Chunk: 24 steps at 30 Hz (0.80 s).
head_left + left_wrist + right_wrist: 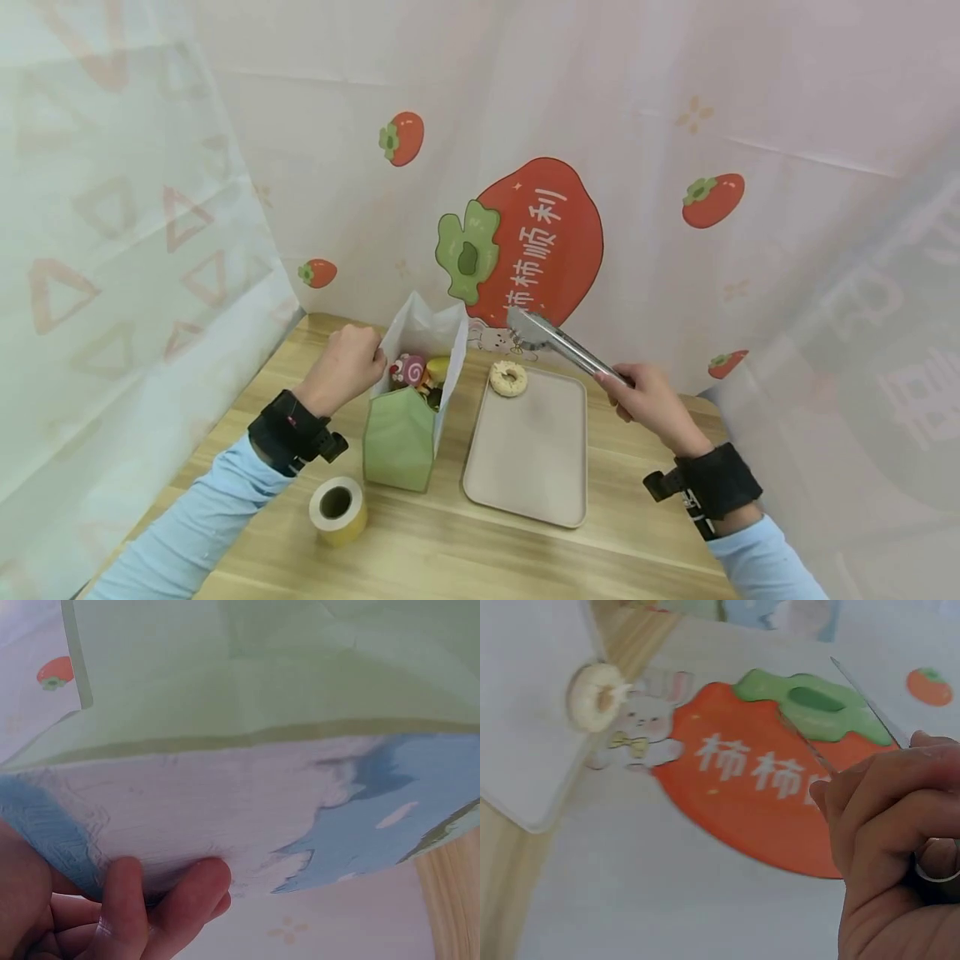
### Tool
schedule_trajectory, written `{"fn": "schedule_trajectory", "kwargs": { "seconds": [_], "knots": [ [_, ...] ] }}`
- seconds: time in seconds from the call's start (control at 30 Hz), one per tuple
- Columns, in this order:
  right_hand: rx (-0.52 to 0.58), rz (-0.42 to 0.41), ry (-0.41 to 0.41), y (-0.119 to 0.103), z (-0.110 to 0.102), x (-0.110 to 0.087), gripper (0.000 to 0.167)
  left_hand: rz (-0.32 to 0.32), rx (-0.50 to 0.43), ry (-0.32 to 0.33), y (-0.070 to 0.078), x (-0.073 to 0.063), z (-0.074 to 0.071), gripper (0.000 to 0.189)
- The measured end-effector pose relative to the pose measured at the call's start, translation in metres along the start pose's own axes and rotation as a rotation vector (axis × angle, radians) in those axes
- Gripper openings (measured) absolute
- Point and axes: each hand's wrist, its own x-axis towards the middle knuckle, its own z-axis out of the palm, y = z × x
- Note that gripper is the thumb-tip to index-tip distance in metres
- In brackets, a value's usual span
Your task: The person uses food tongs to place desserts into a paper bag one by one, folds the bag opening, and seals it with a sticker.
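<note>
My left hand (342,368) pinches the upper edge of a green paper bag (399,438), which stands upright with its mouth wide. In the left wrist view, thumb and fingers press the bag's blue-and-white printed side (225,802). A pink swirl-topped toy sweet (412,370) and a yellow piece (438,367) show inside; the bag's walls hide the rest. My right hand (649,402) grips metal tongs (573,350), whose tips point left, spread and with nothing between them in the right wrist view. A cream-coloured donut (508,379) lies at the tray's far left corner, close to the tongs' tips.
The beige rectangular tray (528,467) lies right of the bag on the wooden table (450,554). A yellowish roll of tape (347,529) stands near the bag's front left. Printed curtains (645,275) enclose the table at back and sides.
</note>
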Motion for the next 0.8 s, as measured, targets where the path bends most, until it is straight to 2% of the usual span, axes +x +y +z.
{"fn": "schedule_trajectory", "kwargs": {
  "seconds": [0.23, 0.37, 0.6, 0.8],
  "knots": [
    [0.142, 0.183, -0.055, 0.048, 0.019, 0.010, 0.038, -0.007, 0.006, 0.001, -0.002, -0.001, 0.000, 0.040],
    [0.170, 0.264, -0.076, 0.074, 0.034, 0.015, 0.039, -0.006, 0.007, 0.000, -0.002, -0.001, 0.000, 0.040],
    [0.217, 0.328, -0.084, 0.113, 0.062, 0.022, 0.040, -0.011, 0.002, -0.008, -0.003, -0.003, 0.001, 0.038],
    [0.288, 0.374, -0.049, 0.127, 0.084, 0.033, 0.040, -0.010, 0.001, -0.001, -0.004, -0.003, 0.000, 0.036]
  ]
}}
